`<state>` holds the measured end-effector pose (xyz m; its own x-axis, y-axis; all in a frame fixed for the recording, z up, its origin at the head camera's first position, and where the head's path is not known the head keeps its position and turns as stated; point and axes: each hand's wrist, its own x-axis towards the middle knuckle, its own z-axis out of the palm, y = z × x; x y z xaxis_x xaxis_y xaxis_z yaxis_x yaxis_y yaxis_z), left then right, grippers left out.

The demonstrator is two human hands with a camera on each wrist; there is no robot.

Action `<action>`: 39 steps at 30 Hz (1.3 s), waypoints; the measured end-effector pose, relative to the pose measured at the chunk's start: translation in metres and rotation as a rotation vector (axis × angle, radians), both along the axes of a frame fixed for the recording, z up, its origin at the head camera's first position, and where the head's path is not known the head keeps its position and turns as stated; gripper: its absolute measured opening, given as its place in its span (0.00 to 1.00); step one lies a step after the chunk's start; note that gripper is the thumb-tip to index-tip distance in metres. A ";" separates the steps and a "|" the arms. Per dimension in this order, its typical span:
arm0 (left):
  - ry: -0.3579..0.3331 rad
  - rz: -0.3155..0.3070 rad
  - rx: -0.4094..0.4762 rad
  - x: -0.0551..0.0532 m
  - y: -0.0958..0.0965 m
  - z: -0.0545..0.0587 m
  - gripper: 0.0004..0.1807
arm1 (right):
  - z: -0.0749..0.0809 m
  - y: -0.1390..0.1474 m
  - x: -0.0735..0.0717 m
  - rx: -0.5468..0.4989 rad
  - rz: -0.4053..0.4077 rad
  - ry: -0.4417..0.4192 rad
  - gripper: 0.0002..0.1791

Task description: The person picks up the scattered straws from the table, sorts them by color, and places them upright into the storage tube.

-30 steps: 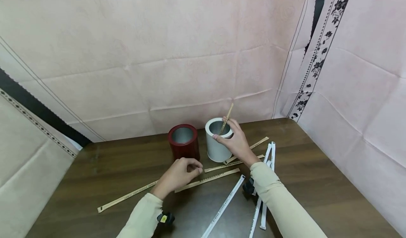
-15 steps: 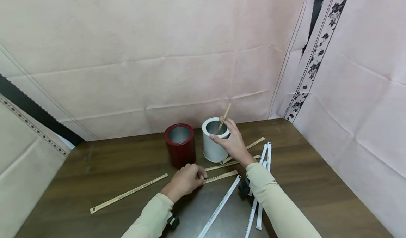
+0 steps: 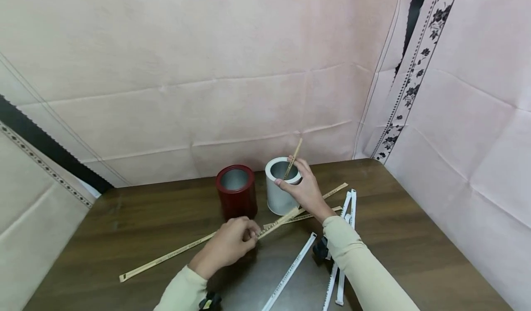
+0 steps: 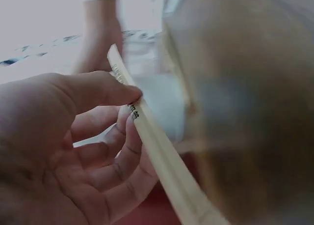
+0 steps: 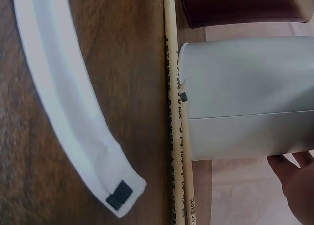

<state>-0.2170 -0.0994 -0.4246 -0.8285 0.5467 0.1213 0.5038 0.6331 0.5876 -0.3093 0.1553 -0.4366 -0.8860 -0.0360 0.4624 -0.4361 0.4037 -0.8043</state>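
My left hand [image 3: 230, 242] pinches a narrow cream strip [image 3: 278, 224] with printed characters between thumb and fingers. In the left wrist view the same strip [image 4: 162, 154] crosses the hand diagonally. The strip's far end overlaps the foot of the white canister [image 3: 279, 198] in the head view. My right hand [image 3: 306, 189] grips that canister at its rim, thumb on the near side. Another cream strip [image 3: 293, 156] stands tilted in the canister's mouth. In the right wrist view, fingers [image 5: 297, 185] touch the outer wall of the canister.
A dark red canister [image 3: 238, 200] stands left of the white one. One cream strip [image 3: 166, 256] lies at left, others [image 3: 337, 190] near the right hand. White strips [image 3: 289, 272] lie in front and under the right forearm. A pale cloth [image 3: 249, 80] hangs behind the table [image 3: 415, 237].
My left hand has taken hold of a cream strip that lay on the table and lifted and tilted its far end towards the white canister. The right hand stays at the white canister.
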 end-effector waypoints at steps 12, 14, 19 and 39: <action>0.144 0.154 0.447 0.000 -0.027 0.084 0.06 | -0.002 -0.001 -0.003 -0.015 0.017 -0.002 0.44; 0.178 0.189 0.521 -0.006 -0.019 0.097 0.08 | -0.002 -0.002 -0.003 -0.015 0.016 -0.007 0.44; 0.269 0.203 0.675 -0.025 0.010 0.121 0.11 | 0.000 -0.003 -0.001 -0.017 0.000 -0.020 0.42; 0.213 0.308 0.295 -0.105 0.072 0.101 0.09 | 0.002 -0.004 0.002 -0.038 0.026 -0.008 0.41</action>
